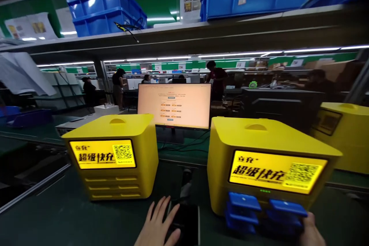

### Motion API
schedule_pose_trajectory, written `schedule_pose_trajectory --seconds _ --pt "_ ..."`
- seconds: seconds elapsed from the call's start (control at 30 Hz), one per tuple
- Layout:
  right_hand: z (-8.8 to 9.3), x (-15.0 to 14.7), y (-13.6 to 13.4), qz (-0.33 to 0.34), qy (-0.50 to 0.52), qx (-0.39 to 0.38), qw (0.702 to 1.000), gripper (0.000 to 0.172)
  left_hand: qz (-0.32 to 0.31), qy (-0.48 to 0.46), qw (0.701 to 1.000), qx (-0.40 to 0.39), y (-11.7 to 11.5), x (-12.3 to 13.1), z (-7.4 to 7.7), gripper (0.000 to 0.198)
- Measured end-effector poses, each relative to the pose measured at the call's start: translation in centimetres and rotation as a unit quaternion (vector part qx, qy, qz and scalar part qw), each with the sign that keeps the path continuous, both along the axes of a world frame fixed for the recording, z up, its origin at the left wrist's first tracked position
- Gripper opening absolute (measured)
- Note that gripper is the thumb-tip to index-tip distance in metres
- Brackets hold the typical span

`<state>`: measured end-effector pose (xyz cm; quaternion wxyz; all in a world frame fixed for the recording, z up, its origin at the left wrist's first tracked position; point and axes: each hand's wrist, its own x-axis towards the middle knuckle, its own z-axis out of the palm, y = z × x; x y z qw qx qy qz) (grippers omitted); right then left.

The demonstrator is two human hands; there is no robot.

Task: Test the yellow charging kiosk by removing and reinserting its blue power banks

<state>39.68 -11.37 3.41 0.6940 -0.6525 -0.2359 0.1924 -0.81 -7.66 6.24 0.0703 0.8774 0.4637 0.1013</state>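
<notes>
Two yellow charging stations stand on the dark green bench, one on the left [115, 157] and one on the right [268, 153], each with a lit yellow screen and a QR code. Several blue power banks [245, 209] stick out of the right station's slots. My right hand [311, 232] rests at the lower right against one of these blue power banks; whether it grips it is unclear. My left hand [158, 225] lies flat with fingers spread on a black device [187, 223] between the two stations.
A lit monitor [174, 105] stands behind the stations with cables below it. A third yellow station [346, 134] sits at the right. Blue bins [106, 9] fill the shelf overhead. Other people work at benches in the background.
</notes>
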Motion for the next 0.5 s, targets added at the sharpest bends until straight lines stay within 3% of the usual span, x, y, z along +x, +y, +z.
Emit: schedule_pose_trajectory --seconds 0.1,0.23,0.3,0.4,0.5 --pt "-1.3 -0.9 -0.2 0.001 0.056 -0.023 0.998 0.085 0.008 -0.008 1.000 0.004 0.7 0.3 -0.6 0.051" --pt "-1.0 -2.6 0.3 0.112 0.058 0.000 0.992 0.077 0.022 -0.063 0.998 0.007 1.6 2.4 -0.7 0.059" --pt "-0.7 -3.4 1.0 0.152 0.055 0.014 0.987 0.076 0.041 -0.138 0.989 -0.026 1.9 4.7 -1.0 0.074" --pt "-0.5 -4.2 1.6 0.173 0.047 0.033 0.983 0.076 0.072 -0.286 0.952 -0.086 2.3 8.0 -1.3 0.093" --pt "-0.4 -4.5 1.6 0.171 0.039 0.044 0.983 0.073 0.093 -0.383 0.913 -0.102 2.4 9.9 -1.2 0.085"
